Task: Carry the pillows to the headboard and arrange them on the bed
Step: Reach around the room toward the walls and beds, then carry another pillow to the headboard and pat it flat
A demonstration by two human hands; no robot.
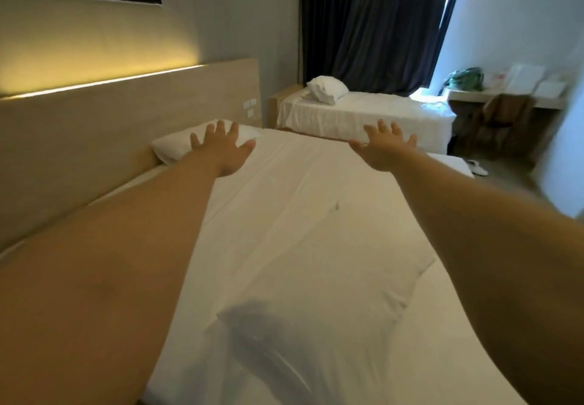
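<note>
Two bare arms reach out over a white-sheeted bed (316, 202), both hands with fingers spread wide and gripping nothing. The left hand (222, 148) is in front of a white pillow (177, 145) that lies at the far end of the bed against the wooden headboard (126, 114); whether the palm actually touches it cannot be told. The right hand (384, 148) hovers open near the bed's far edge. A second pillow (316, 325) lies on the sheet close to the camera, between the two forearms, a shadow across its near end. Beyond, a smaller bed (363, 110) carries a crumpled pillow (327, 88) of its own (at the end nearest the headboard wall), in front of dark curtains (373, 25)
</note>
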